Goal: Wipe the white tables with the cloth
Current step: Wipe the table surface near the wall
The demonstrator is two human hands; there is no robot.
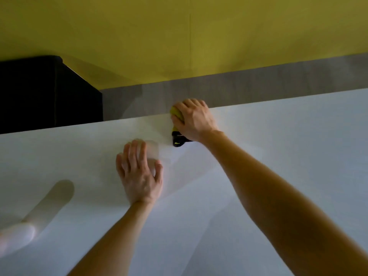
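While the right hand [196, 120] curls its fingers and thumb over the bunched yellow-and-black cloth [177, 128] at the far edge of the white table [278, 156], the left hand [139, 174] lies flat on the tabletop nearer in, fingers straight and spread. Beyond the edge are a grey strip [258, 86], a yellow wall [139, 36] and, at left, a black cabinet [39, 92].

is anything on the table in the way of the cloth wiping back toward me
The right hand holds the cloth on the table at its far edge. Straight back and to the right, nothing visible blocks it. The left hand lies flat nearer and left of the cloth, and a blurred pale shape sits far left.
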